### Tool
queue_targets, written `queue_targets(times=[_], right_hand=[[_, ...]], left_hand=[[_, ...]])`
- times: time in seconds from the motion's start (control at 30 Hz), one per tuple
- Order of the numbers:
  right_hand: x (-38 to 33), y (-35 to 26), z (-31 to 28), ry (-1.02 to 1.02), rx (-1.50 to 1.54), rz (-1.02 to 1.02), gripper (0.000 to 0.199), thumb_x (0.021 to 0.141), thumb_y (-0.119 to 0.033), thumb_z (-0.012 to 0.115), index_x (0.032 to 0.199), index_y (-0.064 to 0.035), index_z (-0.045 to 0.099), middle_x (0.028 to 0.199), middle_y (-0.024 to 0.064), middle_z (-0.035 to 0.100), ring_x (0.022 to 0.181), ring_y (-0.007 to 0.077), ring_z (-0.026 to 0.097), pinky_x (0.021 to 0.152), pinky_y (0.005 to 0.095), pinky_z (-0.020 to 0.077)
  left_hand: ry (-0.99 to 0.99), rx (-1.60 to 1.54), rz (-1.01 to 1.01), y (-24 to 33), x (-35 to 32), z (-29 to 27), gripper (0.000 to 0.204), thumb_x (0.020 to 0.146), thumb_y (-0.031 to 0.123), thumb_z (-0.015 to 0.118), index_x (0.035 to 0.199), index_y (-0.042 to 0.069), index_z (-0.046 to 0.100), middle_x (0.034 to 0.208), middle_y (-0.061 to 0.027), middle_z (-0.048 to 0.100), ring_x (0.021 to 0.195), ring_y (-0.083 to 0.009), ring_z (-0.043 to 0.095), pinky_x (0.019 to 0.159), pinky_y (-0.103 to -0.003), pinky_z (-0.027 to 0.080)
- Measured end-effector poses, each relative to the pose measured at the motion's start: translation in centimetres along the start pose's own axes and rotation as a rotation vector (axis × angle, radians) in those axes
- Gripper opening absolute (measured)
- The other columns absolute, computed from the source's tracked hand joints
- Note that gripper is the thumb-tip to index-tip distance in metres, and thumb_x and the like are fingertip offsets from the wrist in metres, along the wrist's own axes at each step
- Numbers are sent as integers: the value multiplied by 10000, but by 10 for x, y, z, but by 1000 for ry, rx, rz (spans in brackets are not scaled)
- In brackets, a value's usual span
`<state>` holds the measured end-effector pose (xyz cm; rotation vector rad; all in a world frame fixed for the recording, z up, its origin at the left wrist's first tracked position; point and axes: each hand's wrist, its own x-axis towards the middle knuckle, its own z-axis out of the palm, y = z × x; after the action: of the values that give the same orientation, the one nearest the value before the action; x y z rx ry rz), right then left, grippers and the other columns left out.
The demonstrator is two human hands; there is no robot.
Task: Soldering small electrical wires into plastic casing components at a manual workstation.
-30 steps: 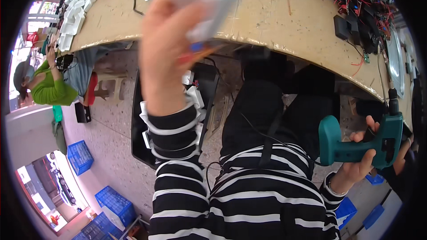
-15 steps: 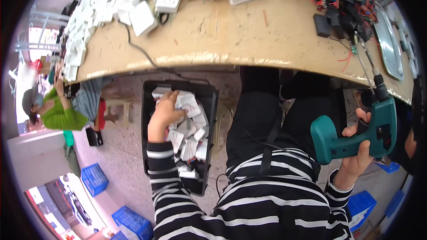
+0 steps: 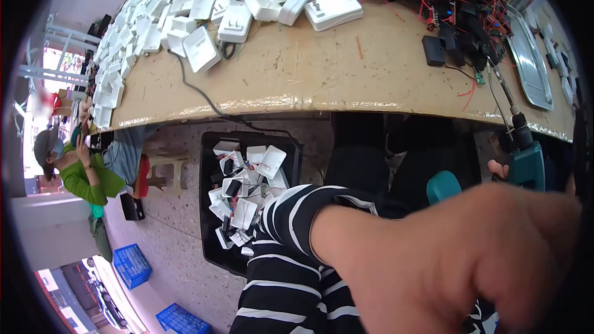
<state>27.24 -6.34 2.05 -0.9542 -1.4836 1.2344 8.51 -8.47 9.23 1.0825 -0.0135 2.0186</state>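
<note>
The left hand [image 3: 461,253] is in front of the near edge of the table [image 3: 291,74], very large in view and raised close to the camera. Its arm is bent and crosses the body, so the forearm goes toward the right side of the table, with the back of the hand turned up. The fingers go to the right and seem bent, but they are dark and blurred, so I cannot tell if they are together or apart, or if they hold something.

The right hand [image 3: 497,169] is just before the right part of the table's edge, mostly hidden behind the left one. Its visible fingers are closed around the green tool [image 3: 527,170].

The tool is at the right end of the table's near edge, its body before the edge and its thin shaft [image 3: 504,83] over the top. The long axis of the shaft rises steeply and leans to the left; its tip points at the black parts [image 3: 461,31] with red wires, on the table's right side. The handle's rounded end [image 3: 443,187] is toward the left.

White cases [image 3: 201,3] are heaped on the table's left side. Below the table's edge stands a black bin [image 3: 207,204].
</note>
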Motion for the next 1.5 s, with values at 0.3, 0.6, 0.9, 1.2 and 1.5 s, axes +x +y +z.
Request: queue_targets(times=[0.3, 0.6, 0.9, 1.2, 1.5], right_hand=[[-3, 27, -14, 48, 71, 1, 670, 903, -383, 637, 1354, 55, 406, 1251, 247, 558, 823, 150, 643, 695, 258, 543], [-9, 32, -28, 22, 154, 112, 652, 891, -328, 672, 1369, 16, 393, 1287, 238, 528, 856, 157, 642, 726, 289, 562], [-9, 27, -35, -25, 74, 260, 630, 890, -299, 679, 1370, -5, 397, 1301, 227, 517, 870, 166, 641, 741, 305, 563], [2, 8, -22, -37, 64, 321, 613, 892, -265, 681, 1370, -7, 397, 1293, 220, 528, 880, 172, 641, 750, 323, 565], [-1, 11, -27, -7, 27, 313, 603, 893, -262, 681, 1362, -5, 403, 1292, 217, 530, 879, 176, 643, 755, 328, 573]], left_hand=[[-71, -36, -98, -46, -14, 7, 151, 800, 162, 721, 882, 41, 684, 1009, -128, 615, 779, -216, 599, 709, -306, 492], [-140, -23, -172, -98, -37, 24, 149, 794, 167, 722, 875, 46, 688, 1005, -124, 619, 774, -210, 600, 702, -303, 493], [-201, -70, -249, -93, -38, 18, 148, 788, 172, 723, 868, 52, 692, 1000, -120, 624, 770, -204, 601, 695, -300, 494], [-253, -101, -320, -102, -37, 9, 146, 783, 177, 724, 862, 57, 697, 995, -116, 628, 765, -198, 602, 689, -297, 495], [-316, -182, -390, -72, -17, -15, 145, 777, 182, 725, 855, 62, 701, 990, -113, 633, 761, -192, 603, 682, -295, 496]])
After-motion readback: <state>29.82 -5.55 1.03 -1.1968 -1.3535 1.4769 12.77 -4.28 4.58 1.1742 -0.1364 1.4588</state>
